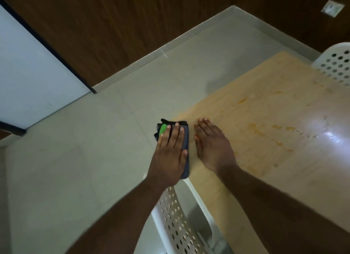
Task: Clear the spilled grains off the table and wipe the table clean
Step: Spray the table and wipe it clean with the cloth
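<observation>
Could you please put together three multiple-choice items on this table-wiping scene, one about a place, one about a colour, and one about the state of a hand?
1. Where does the cloth lie?
A. at the table's corner, under the left hand
B. on the chair seat
C. on the floor by the wall

2. What colour is the patch showing on the cloth beside the left fingers?
A. red
B. green
C. yellow

3. How is the right hand placed?
A. clenched around a cup
B. raised off the table
C. flat on the table, fingers straight, holding nothing

Answers:
1. A, since the left hand presses flat on the cloth at the corner of the table.
2. B, since a green patch shows by the fingertips.
3. C, since the palm lies down on the wood beside the cloth, with nothing in it.
</observation>
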`<action>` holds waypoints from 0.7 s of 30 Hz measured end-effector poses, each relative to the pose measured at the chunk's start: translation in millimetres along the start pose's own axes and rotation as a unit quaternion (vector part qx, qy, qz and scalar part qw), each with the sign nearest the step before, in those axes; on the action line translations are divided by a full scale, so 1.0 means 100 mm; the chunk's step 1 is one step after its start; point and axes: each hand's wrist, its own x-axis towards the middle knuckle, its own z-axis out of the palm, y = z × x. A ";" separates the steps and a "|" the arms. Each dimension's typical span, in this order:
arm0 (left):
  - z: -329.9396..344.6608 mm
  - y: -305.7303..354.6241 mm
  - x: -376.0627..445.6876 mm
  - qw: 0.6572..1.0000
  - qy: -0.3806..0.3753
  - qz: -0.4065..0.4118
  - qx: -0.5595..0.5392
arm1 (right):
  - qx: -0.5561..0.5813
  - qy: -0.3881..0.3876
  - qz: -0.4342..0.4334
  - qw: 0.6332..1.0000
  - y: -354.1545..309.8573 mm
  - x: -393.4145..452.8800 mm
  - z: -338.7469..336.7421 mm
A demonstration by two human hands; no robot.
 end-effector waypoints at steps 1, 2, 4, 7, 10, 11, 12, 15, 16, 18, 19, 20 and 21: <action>0.00 0.03 -0.09 1.000 -0.004 0.004 -0.003 | 0.000 0.000 0.002 1.000 0.00 0.00 0.00; 0.00 0.04 -0.11 1.000 -0.005 0.010 -0.006 | -0.001 0.002 0.003 1.000 0.00 0.01 0.01; 0.00 -0.04 0.01 1.000 -0.010 0.019 -0.004 | -0.001 0.008 0.003 1.000 0.01 0.01 0.02; -0.04 -0.26 0.50 1.000 -0.023 0.021 0.008 | -0.001 0.020 0.002 1.000 0.04 0.03 0.06; -0.10 -0.36 0.87 0.999 -0.042 -0.001 0.011 | -0.005 0.032 0.016 0.999 0.04 0.03 0.07; -0.10 -0.36 0.89 0.999 -0.039 0.002 0.014 | 0.002 0.032 0.024 0.999 0.02 0.02 0.06; -0.09 -0.34 0.86 0.999 -0.029 0.004 0.016 | 0.008 0.031 0.029 0.999 0.01 0.01 0.05; -0.06 -0.29 0.45 0.999 -0.015 0.034 0.030 | 0.015 0.028 0.029 0.999 -0.01 0.00 0.03; -0.05 -0.27 0.28 0.998 -0.015 0.048 0.026 | 0.016 0.027 0.030 0.999 -0.01 0.01 0.03; -0.05 -0.22 0.04 0.998 -0.019 0.067 0.000 | 0.020 0.028 0.029 0.999 0.00 0.01 0.04; -0.05 -0.22 0.00 0.997 -0.022 0.071 -0.006 | 0.023 0.032 0.028 0.999 0.01 0.02 0.04; -0.05 -0.24 0.03 0.997 -0.025 0.076 -0.009 | 0.025 0.037 0.025 0.999 0.01 0.02 0.04; -0.04 -0.29 0.11 0.996 -0.028 0.086 -0.009 | 0.026 0.042 0.024 0.999 0.01 0.02 0.04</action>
